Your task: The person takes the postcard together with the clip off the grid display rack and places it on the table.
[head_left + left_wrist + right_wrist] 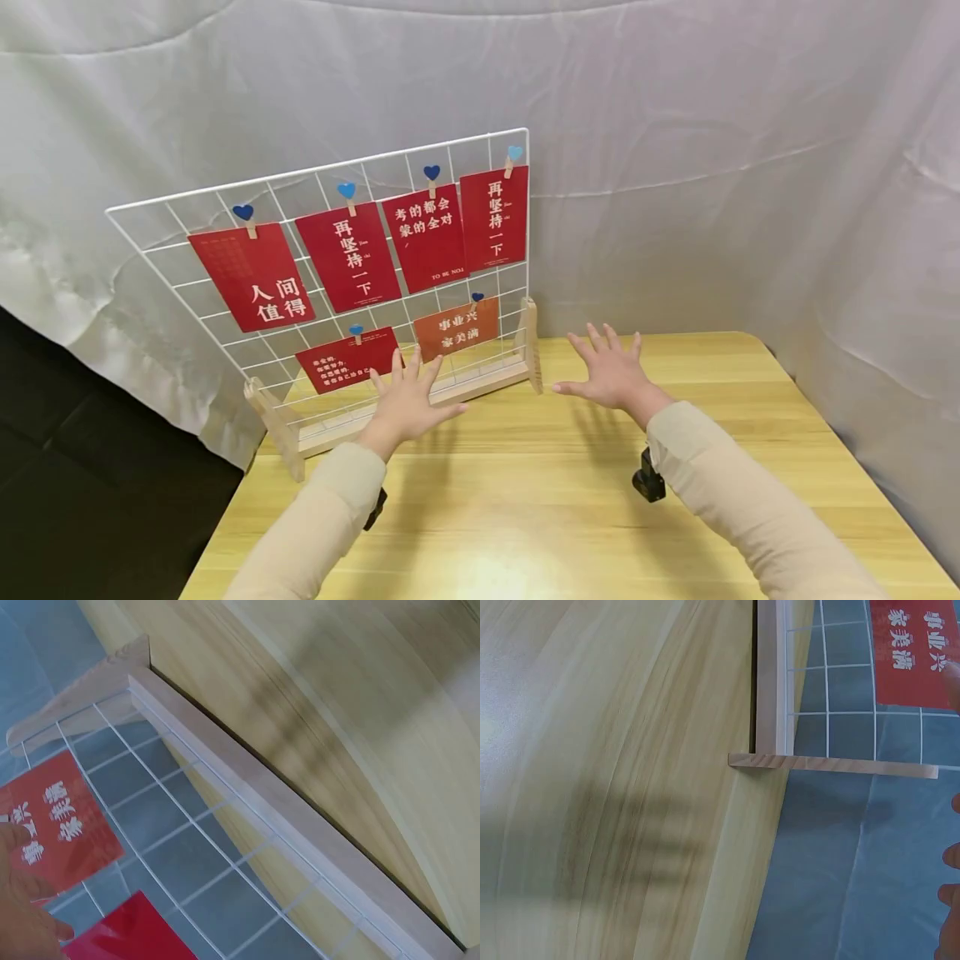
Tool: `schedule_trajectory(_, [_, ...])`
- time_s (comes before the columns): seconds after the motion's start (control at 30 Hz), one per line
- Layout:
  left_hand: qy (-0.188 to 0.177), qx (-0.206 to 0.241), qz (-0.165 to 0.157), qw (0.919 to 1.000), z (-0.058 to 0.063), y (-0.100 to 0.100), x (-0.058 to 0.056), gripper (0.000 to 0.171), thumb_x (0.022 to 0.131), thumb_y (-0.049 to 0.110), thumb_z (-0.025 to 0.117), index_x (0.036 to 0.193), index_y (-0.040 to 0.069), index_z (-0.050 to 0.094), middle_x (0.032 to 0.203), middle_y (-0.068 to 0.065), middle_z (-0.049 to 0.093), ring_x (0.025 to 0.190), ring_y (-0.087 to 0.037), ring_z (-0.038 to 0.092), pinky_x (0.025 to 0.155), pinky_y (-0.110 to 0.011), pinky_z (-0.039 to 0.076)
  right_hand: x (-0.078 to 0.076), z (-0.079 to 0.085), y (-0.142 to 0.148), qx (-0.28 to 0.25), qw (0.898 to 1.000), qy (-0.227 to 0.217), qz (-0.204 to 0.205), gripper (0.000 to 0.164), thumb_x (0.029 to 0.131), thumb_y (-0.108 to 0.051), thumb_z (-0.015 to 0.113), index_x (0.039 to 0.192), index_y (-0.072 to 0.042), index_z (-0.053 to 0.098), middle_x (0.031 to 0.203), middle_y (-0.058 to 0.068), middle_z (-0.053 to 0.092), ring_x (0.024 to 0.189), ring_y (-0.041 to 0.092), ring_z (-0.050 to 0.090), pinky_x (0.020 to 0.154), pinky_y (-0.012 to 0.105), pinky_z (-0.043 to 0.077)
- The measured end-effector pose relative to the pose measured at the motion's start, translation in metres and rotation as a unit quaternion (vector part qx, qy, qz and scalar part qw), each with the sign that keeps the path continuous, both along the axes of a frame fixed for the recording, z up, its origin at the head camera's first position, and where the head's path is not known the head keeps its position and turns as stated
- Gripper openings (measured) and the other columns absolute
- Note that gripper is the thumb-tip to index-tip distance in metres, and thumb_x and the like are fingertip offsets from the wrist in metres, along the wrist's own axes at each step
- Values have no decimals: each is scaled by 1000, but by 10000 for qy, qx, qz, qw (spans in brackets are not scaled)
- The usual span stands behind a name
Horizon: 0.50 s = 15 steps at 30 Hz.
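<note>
My left hand (408,404) is spread wide in front of the lower part of a white wire grid (322,171), its fingertips overlapping the lower red card (348,358) in the head view. To the right of the grid, my right hand (611,371) hovers over the table with fingers splayed, holding nothing. Four larger red cards, among them one at the upper left (251,275), hang in the top row from heart-topped wooden clips. Below them hangs an orange-red card (457,329) with a dark blue heart clip (477,297). Fingers (22,892) show at the left wrist view's edge.
The grid stands in a wooden base (480,382) with end feet, such as the right one (531,346), at the back left of the wooden table (510,500). Pale grey curtain (675,167) hangs behind. A dark area (75,467) lies beyond the table's left side.
</note>
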State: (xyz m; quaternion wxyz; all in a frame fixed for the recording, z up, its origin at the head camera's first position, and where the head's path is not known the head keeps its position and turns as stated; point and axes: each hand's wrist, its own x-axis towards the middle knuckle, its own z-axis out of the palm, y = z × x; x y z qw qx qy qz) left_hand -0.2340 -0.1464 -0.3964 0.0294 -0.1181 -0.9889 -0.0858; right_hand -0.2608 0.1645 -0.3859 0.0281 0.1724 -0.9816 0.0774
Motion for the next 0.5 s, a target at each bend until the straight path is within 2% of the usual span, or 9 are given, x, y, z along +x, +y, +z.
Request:
schedule_trajectory(0.2, [-93,6,142,9999,-1,-14,4,93,66,79,31,138,21,20,142,-15,7,125,-41,-7,86,-69,-5,-4,-2,-4,-108,9999,-24,-19,90,70,-71,41,137,-13,23,140,21,11,124,42,3,86,66,-12])
schedule_trajectory(0.3, [-27,84,185,9998,-2,-21,5,93,66,78,30,138,20,21,142,-15,7,124,-42,-6,85,-69,-6,-6,-3,-6,-162,9999,5,-23,90,70,-70,42,137,-13,24,140,21,12,125,42,4,87,66,-11])
schedule_trajectory(0.5, [143,227,282,9992,-6,-34,9,89,69,74,37,137,18,26,141,-16,9,124,-44,-1,84,-70,-7,-10,-2,-10,-273,9996,-59,-29,87,72,-66,46,137,-11,24,140,21,10,125,41,2,87,64,-13])
